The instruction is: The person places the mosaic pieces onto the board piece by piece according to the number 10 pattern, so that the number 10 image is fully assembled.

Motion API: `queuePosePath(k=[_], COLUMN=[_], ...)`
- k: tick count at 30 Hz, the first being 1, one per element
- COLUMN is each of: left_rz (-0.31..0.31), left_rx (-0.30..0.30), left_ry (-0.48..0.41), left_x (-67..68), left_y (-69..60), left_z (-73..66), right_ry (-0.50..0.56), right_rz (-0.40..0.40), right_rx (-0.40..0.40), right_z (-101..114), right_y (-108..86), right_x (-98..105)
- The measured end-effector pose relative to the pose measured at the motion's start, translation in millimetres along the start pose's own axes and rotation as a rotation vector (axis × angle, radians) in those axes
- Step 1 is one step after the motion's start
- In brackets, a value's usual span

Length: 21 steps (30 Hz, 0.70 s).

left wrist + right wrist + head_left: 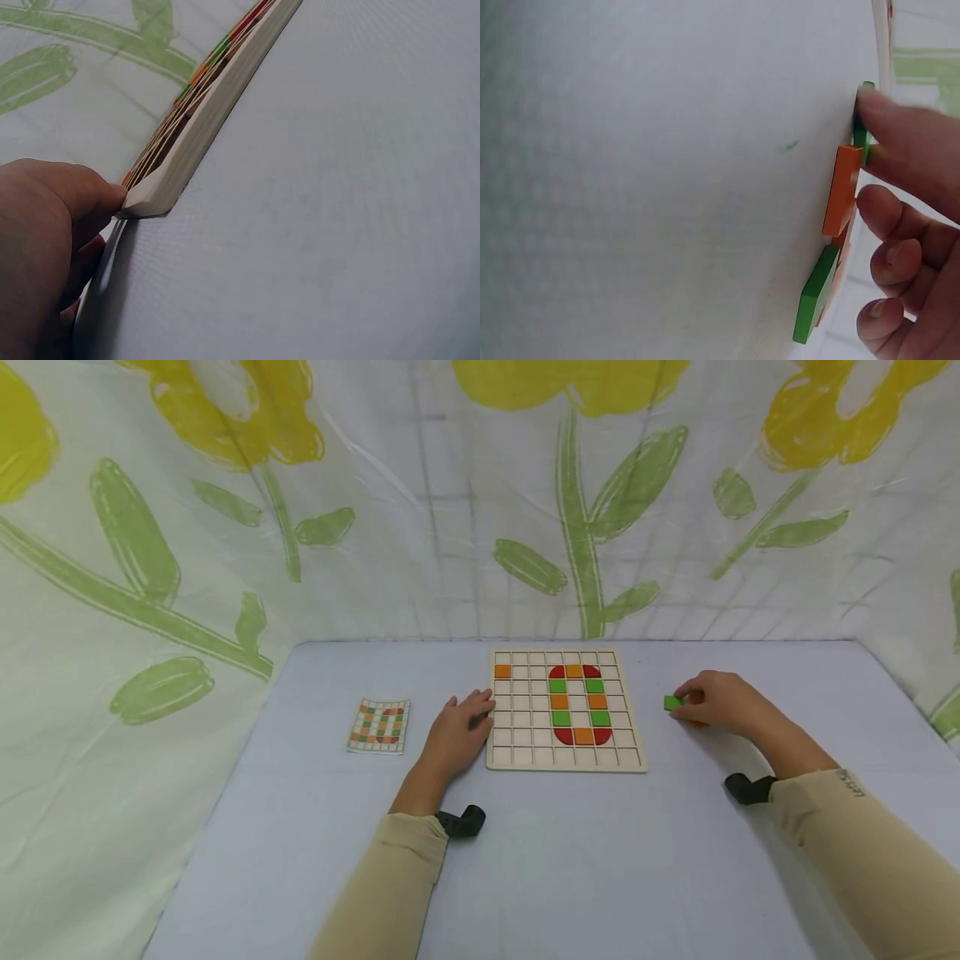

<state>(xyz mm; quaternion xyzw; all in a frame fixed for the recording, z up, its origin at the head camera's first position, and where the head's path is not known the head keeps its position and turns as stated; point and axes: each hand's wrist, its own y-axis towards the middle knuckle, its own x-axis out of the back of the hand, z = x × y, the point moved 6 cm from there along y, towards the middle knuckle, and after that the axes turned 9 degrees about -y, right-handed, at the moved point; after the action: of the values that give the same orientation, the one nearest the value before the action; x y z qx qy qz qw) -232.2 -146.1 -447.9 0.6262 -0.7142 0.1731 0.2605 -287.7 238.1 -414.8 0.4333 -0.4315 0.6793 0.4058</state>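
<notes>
The wooden grid board lies flat on the table. Red, orange and green pieces form a rounded ring on it, and one orange tile sits in its upper left. My left hand touches the board's left edge; a fingertip meets the board's corner in the left wrist view. To the board's right, my right hand pinches a green tile between thumb and forefinger. Below that tile, the right wrist view shows an orange tile and another green tile, partly covering more orange. The other right fingers are curled.
A small pattern card with a coloured grid lies left of the board. Behind the table hangs a white cloth with yellow flowers and green leaves. Black wrist cameras sit at both sleeve cuffs.
</notes>
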Motion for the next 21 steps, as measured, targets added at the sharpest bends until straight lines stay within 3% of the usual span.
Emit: queuePosePath(k=[7, 13, 17, 21], left_rz=[0.006, 0.01, 0.008, 0.006], left_rx=[0.005, 0.009, 0.014, 0.014], left_ry=[0.002, 0.014, 0.017, 0.012], left_x=[-0.3, -0.2, -0.4, -0.3], left_y=[-0.2, 0.2, -0.4, 0.1], left_z=[-0.5, -1.1, -0.5, 0.4], right_ry=[-0.007, -0.029, -0.03, -0.033], right_rz=[0.003, -0.045, -0.079, -0.103], right_rx=[0.002, -0.01, 0.003, 0.072], right_z=[3, 13, 41, 81], right_y=[1.0, 9.7, 21.9, 36.0], right_x=[-1, 3, 11, 15])
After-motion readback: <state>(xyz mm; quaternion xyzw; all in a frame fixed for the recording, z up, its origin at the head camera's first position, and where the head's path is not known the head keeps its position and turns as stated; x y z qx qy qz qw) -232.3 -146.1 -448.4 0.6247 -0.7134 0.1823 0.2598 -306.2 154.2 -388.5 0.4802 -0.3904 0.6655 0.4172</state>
